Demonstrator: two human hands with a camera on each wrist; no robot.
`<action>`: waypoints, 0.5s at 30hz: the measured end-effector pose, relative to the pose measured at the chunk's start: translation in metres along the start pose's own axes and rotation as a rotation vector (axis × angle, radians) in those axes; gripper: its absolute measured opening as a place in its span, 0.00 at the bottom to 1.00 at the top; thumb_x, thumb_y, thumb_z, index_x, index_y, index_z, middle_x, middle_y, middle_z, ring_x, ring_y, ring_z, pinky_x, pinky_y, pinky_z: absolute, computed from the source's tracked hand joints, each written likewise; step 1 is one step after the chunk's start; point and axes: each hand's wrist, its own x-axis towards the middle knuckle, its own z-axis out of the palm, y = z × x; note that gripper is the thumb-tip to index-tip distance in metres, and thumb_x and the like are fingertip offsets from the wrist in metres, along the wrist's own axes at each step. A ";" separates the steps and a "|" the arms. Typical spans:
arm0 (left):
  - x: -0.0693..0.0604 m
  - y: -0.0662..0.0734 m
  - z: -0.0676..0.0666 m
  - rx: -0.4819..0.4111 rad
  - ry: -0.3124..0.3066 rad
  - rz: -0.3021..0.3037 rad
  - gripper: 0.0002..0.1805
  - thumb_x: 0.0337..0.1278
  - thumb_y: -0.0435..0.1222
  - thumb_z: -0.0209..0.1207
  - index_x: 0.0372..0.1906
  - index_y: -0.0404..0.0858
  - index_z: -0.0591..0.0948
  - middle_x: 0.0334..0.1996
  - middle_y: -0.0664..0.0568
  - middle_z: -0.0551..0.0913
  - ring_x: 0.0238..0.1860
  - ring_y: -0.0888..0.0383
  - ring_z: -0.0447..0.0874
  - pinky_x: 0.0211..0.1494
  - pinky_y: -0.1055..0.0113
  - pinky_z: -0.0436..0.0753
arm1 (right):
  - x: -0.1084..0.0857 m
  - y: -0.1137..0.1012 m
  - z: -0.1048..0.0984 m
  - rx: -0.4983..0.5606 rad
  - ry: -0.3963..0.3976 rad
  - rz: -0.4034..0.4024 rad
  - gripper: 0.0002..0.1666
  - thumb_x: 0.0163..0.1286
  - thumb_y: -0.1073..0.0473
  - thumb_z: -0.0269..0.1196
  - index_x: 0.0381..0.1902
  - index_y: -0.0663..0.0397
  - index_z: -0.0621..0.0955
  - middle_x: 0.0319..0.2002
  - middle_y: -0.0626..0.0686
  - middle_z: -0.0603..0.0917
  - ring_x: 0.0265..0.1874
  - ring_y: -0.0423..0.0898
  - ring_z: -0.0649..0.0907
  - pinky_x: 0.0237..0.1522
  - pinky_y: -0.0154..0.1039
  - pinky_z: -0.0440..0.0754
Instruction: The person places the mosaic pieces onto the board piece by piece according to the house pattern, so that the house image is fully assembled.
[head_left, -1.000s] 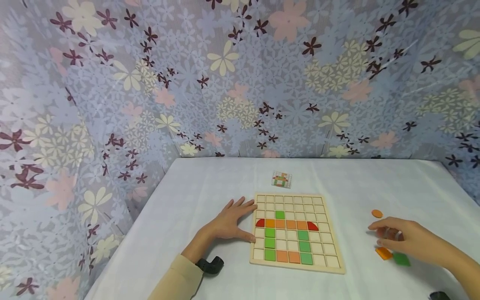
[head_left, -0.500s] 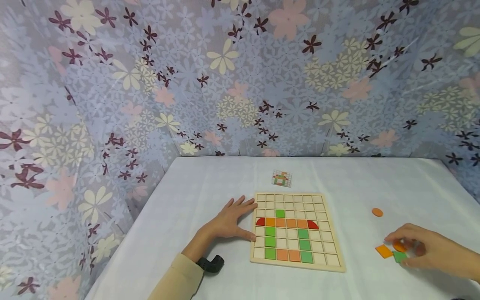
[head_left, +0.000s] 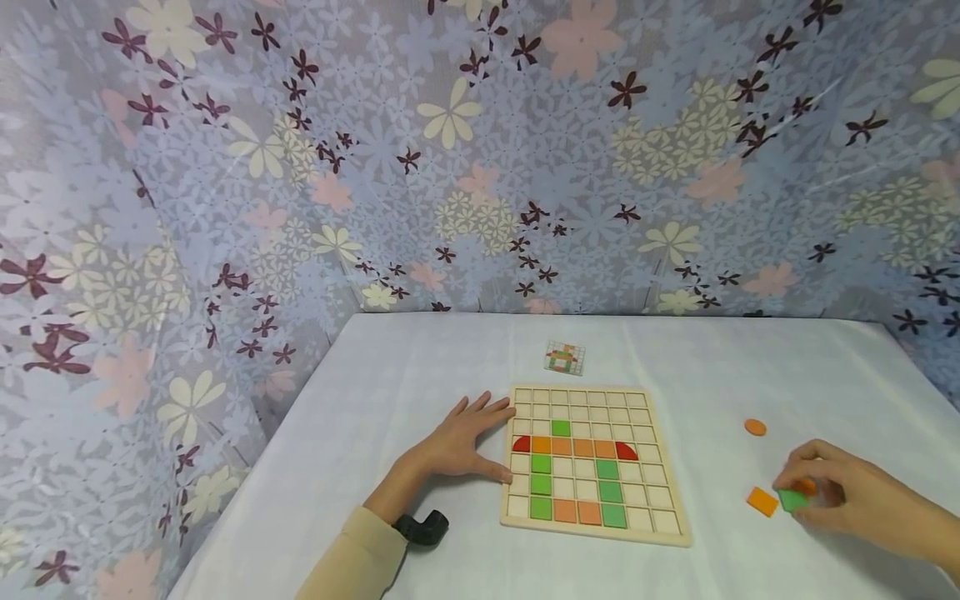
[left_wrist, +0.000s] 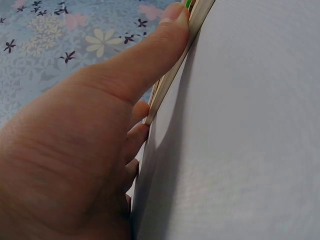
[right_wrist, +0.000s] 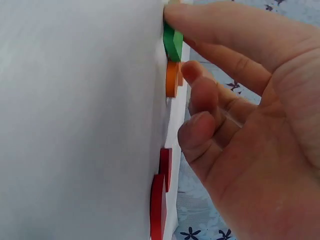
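Observation:
My left hand (head_left: pixel 465 439) rests at the left edge of a wooden grid board (head_left: pixel 632 502), thumb and fingers spread and touching its rim. Green, orange and red tiles fill some of the board's squares. To the right of the board, my right hand (head_left: pixel 843 496) pinches a green square tile (head_left: pixel 792 500) between thumb and forefinger. In the right wrist view the thumb lies on this green tile (right_wrist: pixel 173 42), and the other fingers are loosely bent. An orange piece (head_left: pixel 805 487) shows just behind it, partly hidden by the hand. An orange square tile (head_left: pixel 762 502) lies to its left.
A small pattern card (head_left: pixel 565 357) lies behind the board. An orange round piece (head_left: pixel 755 427) sits on the white cloth beyond my right hand. Red pieces (right_wrist: pixel 158 205) appear in the right wrist view. A flowered curtain (head_left: pixel 480 167) hangs behind the table.
My right hand has moved rightward to the loose pieces and taken hold of the green tile, which has shifted slightly up and left. My left hand has stayed at the board.

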 end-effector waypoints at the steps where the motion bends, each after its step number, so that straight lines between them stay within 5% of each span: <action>1: 0.000 0.000 0.000 0.000 0.001 -0.001 0.57 0.38 0.71 0.61 0.75 0.52 0.58 0.74 0.60 0.53 0.75 0.52 0.39 0.74 0.50 0.38 | 0.001 -0.001 0.001 0.002 0.010 -0.019 0.16 0.53 0.54 0.74 0.41 0.42 0.83 0.41 0.42 0.71 0.22 0.37 0.67 0.19 0.33 0.67; 5: 0.000 0.000 0.000 -0.001 -0.001 -0.001 0.57 0.38 0.71 0.61 0.75 0.52 0.58 0.74 0.60 0.52 0.75 0.53 0.38 0.74 0.50 0.38 | 0.002 -0.004 0.002 0.027 -0.004 -0.016 0.17 0.56 0.56 0.72 0.43 0.46 0.82 0.40 0.41 0.74 0.22 0.37 0.69 0.19 0.33 0.68; 10: 0.000 0.001 -0.001 -0.003 0.000 0.000 0.57 0.37 0.72 0.61 0.75 0.52 0.58 0.74 0.61 0.52 0.75 0.53 0.38 0.74 0.50 0.38 | 0.006 -0.011 0.001 -0.008 -0.026 0.125 0.21 0.56 0.49 0.71 0.46 0.50 0.83 0.33 0.42 0.76 0.23 0.36 0.69 0.21 0.33 0.69; 15: -0.001 0.001 -0.002 -0.010 -0.001 0.001 0.57 0.38 0.71 0.62 0.75 0.52 0.59 0.74 0.59 0.53 0.75 0.53 0.39 0.74 0.50 0.38 | 0.014 -0.019 0.002 0.002 -0.031 0.169 0.23 0.57 0.44 0.70 0.46 0.49 0.83 0.31 0.44 0.77 0.23 0.37 0.70 0.21 0.34 0.69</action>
